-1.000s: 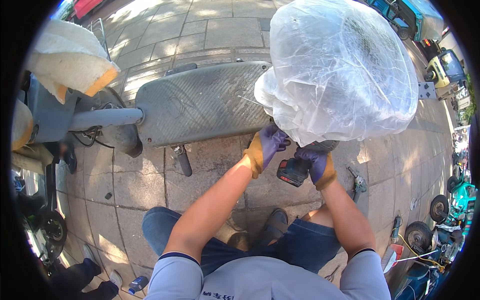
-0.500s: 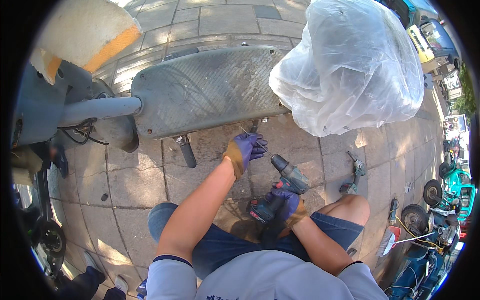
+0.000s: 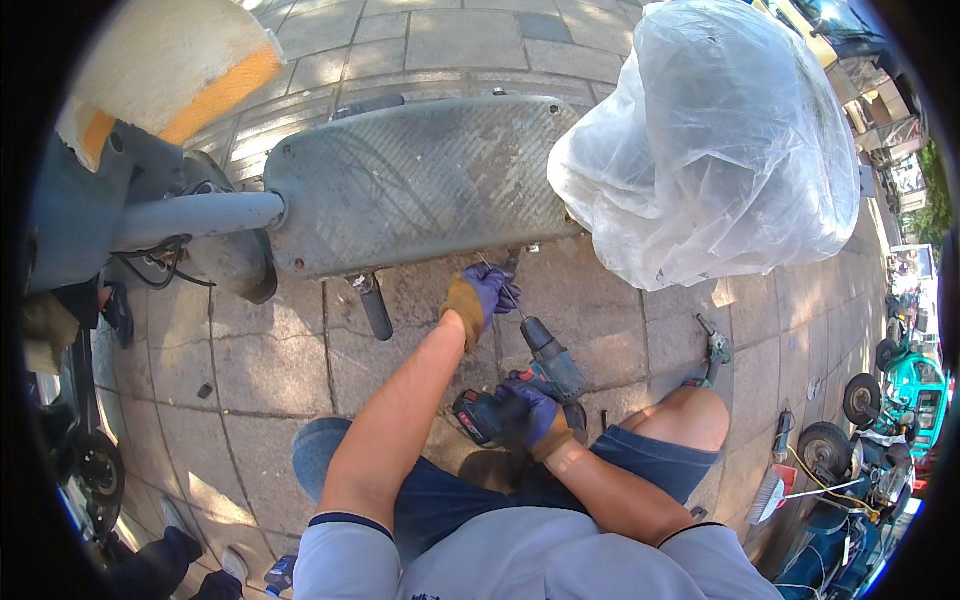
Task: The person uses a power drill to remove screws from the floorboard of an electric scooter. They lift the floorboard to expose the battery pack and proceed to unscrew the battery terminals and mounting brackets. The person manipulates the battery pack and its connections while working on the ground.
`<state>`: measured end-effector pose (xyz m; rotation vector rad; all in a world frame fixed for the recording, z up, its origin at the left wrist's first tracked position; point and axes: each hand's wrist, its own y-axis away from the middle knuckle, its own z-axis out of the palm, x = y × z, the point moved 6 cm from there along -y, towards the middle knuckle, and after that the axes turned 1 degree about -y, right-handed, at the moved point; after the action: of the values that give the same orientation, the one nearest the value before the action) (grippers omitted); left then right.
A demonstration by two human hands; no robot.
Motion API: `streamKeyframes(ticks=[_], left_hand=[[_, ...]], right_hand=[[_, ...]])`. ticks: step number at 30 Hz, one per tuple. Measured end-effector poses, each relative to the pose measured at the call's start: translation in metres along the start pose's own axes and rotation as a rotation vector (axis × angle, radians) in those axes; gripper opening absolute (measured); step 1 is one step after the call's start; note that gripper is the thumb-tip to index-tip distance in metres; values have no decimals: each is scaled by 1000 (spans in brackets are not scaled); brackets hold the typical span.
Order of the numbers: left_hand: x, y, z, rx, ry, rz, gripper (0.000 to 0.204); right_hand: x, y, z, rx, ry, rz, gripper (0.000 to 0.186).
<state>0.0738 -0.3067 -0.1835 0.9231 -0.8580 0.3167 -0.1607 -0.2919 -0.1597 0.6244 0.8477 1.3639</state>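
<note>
A cordless drill point(image 3: 552, 372) is gripped by its handle in my gloved right hand point(image 3: 537, 412), its chuck facing forward and slightly left. From the chuck runs a long thin drill bit point(image 3: 513, 305). My gloved left hand point(image 3: 484, 292) is closed around that bit, just below the near edge of a grey scooter footboard point(image 3: 420, 185). The bit's tip shows past my fingers, close to the edge; whether it touches cannot be made out. Beside my left hand a dark foot peg point(image 3: 376, 312) sticks out from under the footboard.
Clear plastic wraps a bulky part point(image 3: 740, 150) at the footboard's right end. A second power tool point(image 3: 715, 345) lies on the paving beyond my right knee. Parked vehicles, a broom point(image 3: 767, 495) and a cable are at far right. Another person's shoes point(image 3: 234, 565) show at lower left.
My right hand and the drill have moved left, bringing the chuck more in line with my left hand. My left hand has shifted slightly left and keeps hold of the bit.
</note>
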Motion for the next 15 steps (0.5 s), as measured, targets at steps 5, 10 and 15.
streamKeyframes(ticks=[5, 10, 15], left_hand=[[18, -10, -20, -109, 132, 174, 24], [11, -1, -25, -44, 231, 35, 24], [20, 3, -29, 27, 174, 12, 26]], right_hand=[[12, -55, -6, -71, 319, -339, 21], [20, -58, 3, -139, -49, 61, 22], [7, -99, -17, -289, -68, 166, 27]])
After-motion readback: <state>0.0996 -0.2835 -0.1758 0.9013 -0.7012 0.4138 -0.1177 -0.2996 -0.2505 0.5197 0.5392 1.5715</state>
